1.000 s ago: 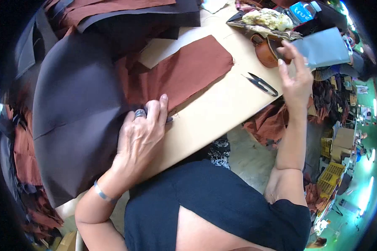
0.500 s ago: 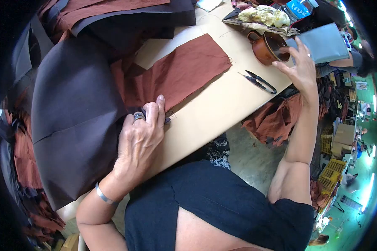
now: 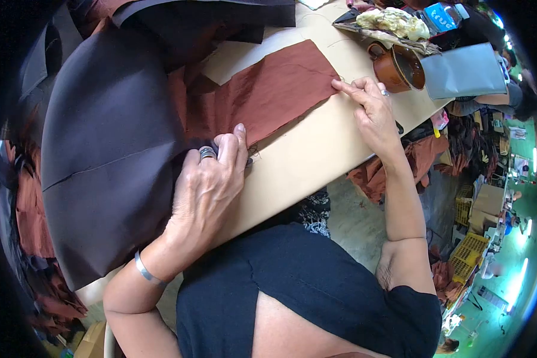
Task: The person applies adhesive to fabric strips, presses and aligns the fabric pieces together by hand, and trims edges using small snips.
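Rust cloth (image 3: 286,86), upper centre.
Left hand (image 3: 212,170): fingers pressed together, gripping lower edge. Right hand (image 3: 373,110): fingertips pinching right corner.

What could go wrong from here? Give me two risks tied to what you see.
The brown mug stands close to the right hand, so a careless sweep might tip it. Loose threads at the edge of the rust-brown cloth could snag or fray further if tugged.
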The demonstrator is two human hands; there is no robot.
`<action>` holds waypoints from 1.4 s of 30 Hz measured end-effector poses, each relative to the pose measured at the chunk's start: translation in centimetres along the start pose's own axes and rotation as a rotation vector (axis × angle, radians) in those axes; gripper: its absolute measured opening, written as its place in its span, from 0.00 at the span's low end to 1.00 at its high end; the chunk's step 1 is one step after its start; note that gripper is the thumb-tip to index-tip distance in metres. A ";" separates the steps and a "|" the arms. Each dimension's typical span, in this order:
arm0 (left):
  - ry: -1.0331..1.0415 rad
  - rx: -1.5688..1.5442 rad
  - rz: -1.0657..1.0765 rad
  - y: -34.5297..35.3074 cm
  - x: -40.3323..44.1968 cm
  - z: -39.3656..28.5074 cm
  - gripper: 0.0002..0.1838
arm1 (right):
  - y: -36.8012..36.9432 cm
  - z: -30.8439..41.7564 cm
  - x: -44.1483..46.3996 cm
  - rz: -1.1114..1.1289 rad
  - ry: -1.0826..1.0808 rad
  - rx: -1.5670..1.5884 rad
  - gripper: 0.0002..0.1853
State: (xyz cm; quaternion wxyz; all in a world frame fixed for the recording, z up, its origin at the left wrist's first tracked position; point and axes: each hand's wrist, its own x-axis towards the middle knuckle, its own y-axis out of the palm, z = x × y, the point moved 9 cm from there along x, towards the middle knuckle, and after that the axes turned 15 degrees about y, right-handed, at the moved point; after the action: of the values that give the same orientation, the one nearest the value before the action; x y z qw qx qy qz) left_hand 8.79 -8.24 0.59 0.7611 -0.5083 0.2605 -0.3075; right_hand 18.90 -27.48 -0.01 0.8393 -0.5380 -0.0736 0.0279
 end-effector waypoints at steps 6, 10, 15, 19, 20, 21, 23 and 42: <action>-0.022 -0.013 -0.058 -0.3 0.0 0.1 0.21 | 0.7 3.1 -1.5 -0.229 -0.118 -0.592 0.22; -0.013 -0.041 -0.055 -0.5 0.0 0.0 0.19 | 1.3 6.3 -3.6 -0.186 -0.268 -0.634 0.18; 0.018 0.010 -0.049 -0.9 -0.4 -0.3 0.20 | 0.7 3.4 -1.3 -0.258 -0.187 -0.805 0.24; 0.016 0.025 -0.054 -1.0 -1.0 -0.4 0.22 | 0.6 3.5 -1.7 -0.269 -0.276 -0.804 0.26; 0.016 0.039 -0.056 -1.1 -1.1 -0.5 0.22 | 0.8 3.6 -2.1 -0.266 -0.287 -0.774 0.26; 0.016 0.054 -0.058 -1.2 -1.2 -0.6 0.23 | 0.9 3.9 -2.6 -0.263 -0.296 -0.745 0.27; 0.014 0.054 -0.053 -1.2 -1.2 -0.6 0.23 | 1.3 5.7 -3.9 -0.221 -0.321 -0.721 0.26; 0.005 0.029 -0.021 -1.2 -1.3 -0.8 0.18 | 2.6 8.4 -5.4 -0.199 -0.408 -0.704 0.24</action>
State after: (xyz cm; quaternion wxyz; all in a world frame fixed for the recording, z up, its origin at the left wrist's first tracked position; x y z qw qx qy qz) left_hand 7.13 -8.14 1.59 0.7644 -0.4991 0.2526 -0.3206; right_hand 12.32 -19.51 0.57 0.5708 -0.7657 -0.2953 0.0258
